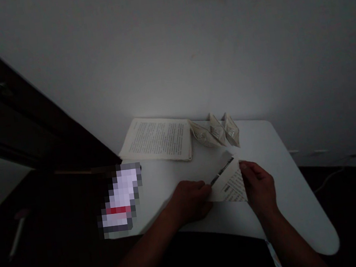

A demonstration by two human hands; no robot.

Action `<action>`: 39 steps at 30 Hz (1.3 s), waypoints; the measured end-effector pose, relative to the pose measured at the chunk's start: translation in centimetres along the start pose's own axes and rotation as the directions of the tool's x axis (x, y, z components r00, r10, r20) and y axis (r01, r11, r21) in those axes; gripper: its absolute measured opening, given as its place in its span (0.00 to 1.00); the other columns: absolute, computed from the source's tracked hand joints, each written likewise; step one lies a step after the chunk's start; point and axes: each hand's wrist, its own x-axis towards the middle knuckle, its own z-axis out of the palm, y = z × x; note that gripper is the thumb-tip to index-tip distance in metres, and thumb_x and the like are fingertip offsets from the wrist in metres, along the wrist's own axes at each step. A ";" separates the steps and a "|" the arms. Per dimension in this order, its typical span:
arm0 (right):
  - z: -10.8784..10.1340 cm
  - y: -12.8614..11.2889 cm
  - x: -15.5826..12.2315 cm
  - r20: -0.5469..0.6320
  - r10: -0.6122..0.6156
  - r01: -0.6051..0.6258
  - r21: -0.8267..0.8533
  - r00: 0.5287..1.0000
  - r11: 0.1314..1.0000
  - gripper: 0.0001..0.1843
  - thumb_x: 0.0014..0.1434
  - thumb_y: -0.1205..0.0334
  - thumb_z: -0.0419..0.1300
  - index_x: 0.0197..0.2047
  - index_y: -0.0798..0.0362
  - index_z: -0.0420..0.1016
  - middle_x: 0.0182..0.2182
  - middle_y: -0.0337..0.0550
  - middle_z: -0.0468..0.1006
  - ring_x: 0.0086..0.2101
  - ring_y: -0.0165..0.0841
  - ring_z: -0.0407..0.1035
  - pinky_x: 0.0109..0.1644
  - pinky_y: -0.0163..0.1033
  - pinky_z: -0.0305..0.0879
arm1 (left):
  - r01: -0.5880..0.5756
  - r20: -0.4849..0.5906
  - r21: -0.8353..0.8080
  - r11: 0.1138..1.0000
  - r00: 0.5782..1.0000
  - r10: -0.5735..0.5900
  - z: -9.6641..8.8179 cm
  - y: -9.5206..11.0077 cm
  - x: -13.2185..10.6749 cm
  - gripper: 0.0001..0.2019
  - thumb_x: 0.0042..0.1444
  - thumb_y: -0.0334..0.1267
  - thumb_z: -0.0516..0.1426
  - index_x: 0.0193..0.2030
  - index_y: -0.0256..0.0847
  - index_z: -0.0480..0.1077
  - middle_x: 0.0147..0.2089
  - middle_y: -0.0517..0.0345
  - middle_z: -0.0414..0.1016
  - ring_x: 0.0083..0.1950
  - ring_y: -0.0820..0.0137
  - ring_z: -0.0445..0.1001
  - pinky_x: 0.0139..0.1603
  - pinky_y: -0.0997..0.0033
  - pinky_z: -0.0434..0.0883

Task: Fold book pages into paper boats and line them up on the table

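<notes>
We note both hands at the near edge of the worktop [280, 151]. The left hand [191, 201] pinches the left edge of a folded sheet of printed paper [231, 183] between thumb and fingers. The right hand [258, 184] grips the sheet's right side, with the thumb near its upper corner. The sheet sits between the two hands, low over the worktop's near middle. We cannot tell whether its lower edge touches the surface.

Behind the hands, three folded paper shapes [216, 131] stand close together near the far edge. Just to their left lies an open book [157, 138], text side up. A blurred-out patch [121, 199] covers the worktop's left end. Dark furniture [17, 118] fills the left side. A pale cable [328, 178] trails over the dark surface to the right. Lighting is dim.
</notes>
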 end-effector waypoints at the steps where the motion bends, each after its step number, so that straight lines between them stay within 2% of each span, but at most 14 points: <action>1: -0.1 0.1 0.0 0.015 0.001 -0.001 -0.016 1.000 1.000 0.14 0.49 0.53 0.64 0.34 0.55 0.75 0.26 0.40 0.77 0.27 0.32 0.70 0.31 0.36 0.64 | -0.006 -0.003 -0.012 1.000 1.000 0.006 0.0 -0.1 -0.1 0.08 0.49 0.40 0.55 0.36 0.40 0.64 0.34 0.57 0.72 0.32 0.67 0.72 0.29 0.70 0.66; 6: -0.5 0.5 0.1 0.063 0.010 -0.009 -0.022 0.998 1.000 0.13 0.50 0.54 0.64 0.34 0.55 0.78 0.27 0.41 0.78 0.28 0.33 0.70 0.33 0.39 0.65 | -0.011 -0.034 -0.144 0.989 0.999 0.006 -0.5 -0.4 -0.6 0.12 0.47 0.36 0.56 0.39 0.40 0.64 0.34 0.59 0.72 0.34 0.69 0.71 0.32 0.72 0.64; 10: -0.5 0.5 0.3 0.008 0.043 -0.043 0.005 0.999 0.999 0.11 0.46 0.56 0.67 0.31 0.54 0.78 0.25 0.39 0.77 0.27 0.32 0.69 0.32 0.38 0.65 | 0.013 -0.080 -0.384 0.923 0.996 -0.047 -1.1 -0.5 -0.9 0.14 0.43 0.30 0.58 0.40 0.40 0.66 0.32 0.62 0.70 0.31 0.73 0.69 0.32 0.75 0.62; 12: -0.4 0.4 0.3 -0.019 0.074 -0.074 0.002 0.997 0.997 0.11 0.45 0.56 0.67 0.30 0.54 0.78 0.23 0.39 0.77 0.25 0.32 0.69 0.31 0.37 0.65 | 0.078 -0.044 -0.551 0.831 0.991 -0.123 -1.3 -0.7 -1.0 0.13 0.43 0.31 0.60 0.38 0.39 0.68 0.28 0.65 0.68 0.27 0.76 0.65 0.30 0.77 0.61; 15: -0.4 0.4 0.3 -0.033 0.086 -0.087 -0.025 0.996 0.996 0.12 0.45 0.55 0.67 0.31 0.55 0.78 0.21 0.39 0.76 0.24 0.32 0.69 0.29 0.38 0.65 | 0.214 0.105 -0.765 0.608 0.972 -0.210 -1.5 -1.0 -1.2 0.15 0.43 0.39 0.64 0.38 0.38 0.70 0.23 0.67 0.63 0.24 0.78 0.60 0.25 0.79 0.58; 17: -0.5 0.4 0.3 -0.042 0.072 -0.074 -0.049 0.997 0.996 0.13 0.45 0.55 0.66 0.31 0.56 0.78 0.21 0.38 0.76 0.24 0.33 0.69 0.29 0.38 0.65 | 0.269 0.180 -0.840 0.472 0.958 -0.225 -1.6 -1.2 -1.2 0.18 0.40 0.42 0.66 0.38 0.37 0.71 0.22 0.68 0.62 0.24 0.79 0.59 0.24 0.79 0.57; 20: -0.5 0.5 0.3 -0.051 0.047 -0.050 -0.061 0.998 0.997 0.13 0.45 0.54 0.66 0.32 0.55 0.78 0.21 0.38 0.76 0.24 0.33 0.69 0.29 0.38 0.65 | 0.292 0.208 -0.883 0.367 0.945 -0.252 -1.9 -1.4 -1.1 0.17 0.39 0.41 0.66 0.37 0.36 0.72 0.23 0.67 0.62 0.25 0.79 0.59 0.25 0.79 0.56; 27: -0.7 1.2 0.5 -0.060 -0.039 0.034 -0.091 0.997 0.995 0.16 0.44 0.52 0.67 0.32 0.55 0.79 0.23 0.41 0.77 0.24 0.34 0.69 0.27 0.38 0.64 | 0.303 0.226 -0.912 0.277 0.934 -0.278 -1.9 -1.5 -0.8 0.13 0.39 0.34 0.66 0.35 0.35 0.72 0.23 0.67 0.64 0.25 0.80 0.58 0.26 0.78 0.57; 30: -0.8 1.4 0.6 -0.080 -0.031 0.025 -0.083 0.996 0.996 0.16 0.44 0.53 0.67 0.33 0.55 0.79 0.23 0.40 0.77 0.23 0.33 0.68 0.27 0.38 0.64 | 0.297 0.225 -0.916 0.270 0.937 -0.269 -1.7 -1.7 -0.8 0.14 0.40 0.34 0.66 0.36 0.35 0.73 0.24 0.66 0.67 0.26 0.79 0.62 0.28 0.77 0.61; 35: -0.9 1.5 0.6 -0.121 -0.039 0.030 -0.078 0.992 0.997 0.16 0.44 0.55 0.67 0.35 0.55 0.78 0.23 0.40 0.76 0.22 0.30 0.66 0.27 0.38 0.62 | 0.311 0.288 -0.946 0.092 0.936 -0.201 -1.5 -2.0 -0.9 0.15 0.45 0.38 0.63 0.40 0.34 0.73 0.31 0.59 0.74 0.29 0.75 0.72 0.33 0.69 0.72; 39: -0.6 1.2 0.5 -0.122 -0.023 0.015 -0.067 0.992 0.998 0.16 0.44 0.56 0.68 0.37 0.54 0.77 0.23 0.36 0.75 0.20 0.27 0.63 0.27 0.36 0.60 | 0.282 0.268 -0.958 0.054 0.946 -0.184 -1.2 -2.1 -1.0 0.12 0.47 0.37 0.62 0.37 0.32 0.72 0.31 0.58 0.74 0.27 0.75 0.72 0.31 0.69 0.74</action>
